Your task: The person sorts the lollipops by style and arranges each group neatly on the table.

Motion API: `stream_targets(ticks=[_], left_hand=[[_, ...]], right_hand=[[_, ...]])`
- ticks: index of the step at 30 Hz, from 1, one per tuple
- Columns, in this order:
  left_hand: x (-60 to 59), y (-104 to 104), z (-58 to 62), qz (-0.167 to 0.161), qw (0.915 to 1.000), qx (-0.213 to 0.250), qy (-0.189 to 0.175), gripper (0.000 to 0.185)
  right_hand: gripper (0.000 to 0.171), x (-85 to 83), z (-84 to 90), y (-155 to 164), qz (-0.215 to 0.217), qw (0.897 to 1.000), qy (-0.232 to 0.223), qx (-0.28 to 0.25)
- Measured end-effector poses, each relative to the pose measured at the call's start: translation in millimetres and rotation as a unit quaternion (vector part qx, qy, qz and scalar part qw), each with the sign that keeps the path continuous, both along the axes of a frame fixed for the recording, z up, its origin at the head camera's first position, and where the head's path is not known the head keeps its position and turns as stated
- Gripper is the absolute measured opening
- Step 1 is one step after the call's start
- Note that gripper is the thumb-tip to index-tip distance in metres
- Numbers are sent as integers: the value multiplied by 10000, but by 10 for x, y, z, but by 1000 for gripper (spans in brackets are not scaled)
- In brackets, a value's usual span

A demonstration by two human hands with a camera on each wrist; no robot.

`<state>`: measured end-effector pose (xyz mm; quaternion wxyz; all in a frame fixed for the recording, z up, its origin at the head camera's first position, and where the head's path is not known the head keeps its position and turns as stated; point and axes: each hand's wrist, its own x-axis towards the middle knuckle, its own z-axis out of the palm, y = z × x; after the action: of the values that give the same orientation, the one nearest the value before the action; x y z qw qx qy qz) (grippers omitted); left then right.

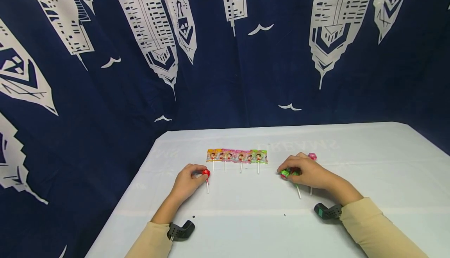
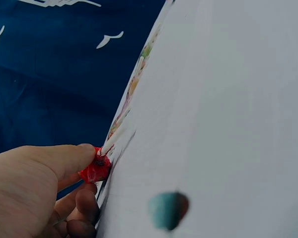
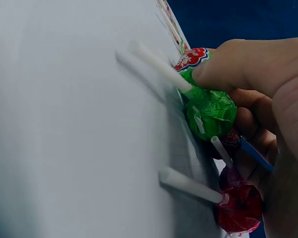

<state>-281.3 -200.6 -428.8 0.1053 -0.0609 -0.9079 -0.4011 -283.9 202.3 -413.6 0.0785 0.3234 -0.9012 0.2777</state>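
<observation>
My left hand [image 1: 187,184] pinches a red-wrapped lollipop [image 1: 206,173] by its head between thumb and fingers, its white stick pointing toward me. The left wrist view shows the thumb against the red wrapper [image 2: 96,168]. At the right, my right hand [image 1: 309,172] holds a green-wrapped lollipop [image 1: 284,174] between thumb and fingertips. Another bulge of green wrapper [image 3: 213,116] lies beneath the thumb. Beside and partly under that hand are a pink lollipop [image 1: 312,156] and, in the right wrist view, a dark red one [image 3: 241,210]. The fingers hide parts of these.
A row of flat lollipop packets [image 1: 241,156] in orange, pink and green lies between the hands, sticks toward me. The white table [image 1: 242,219] has small dark specks. A navy patterned cloth [image 1: 228,74] hangs behind it. Both wrists wear black devices [image 1: 181,230].
</observation>
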Motion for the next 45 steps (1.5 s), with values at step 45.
stream_targets(ticks=[45], left_hand=[[-16,0,-40,79,10000,26,54,24]], right_hand=[[24,-10,147,-112,-1146,9884,-312,-942]])
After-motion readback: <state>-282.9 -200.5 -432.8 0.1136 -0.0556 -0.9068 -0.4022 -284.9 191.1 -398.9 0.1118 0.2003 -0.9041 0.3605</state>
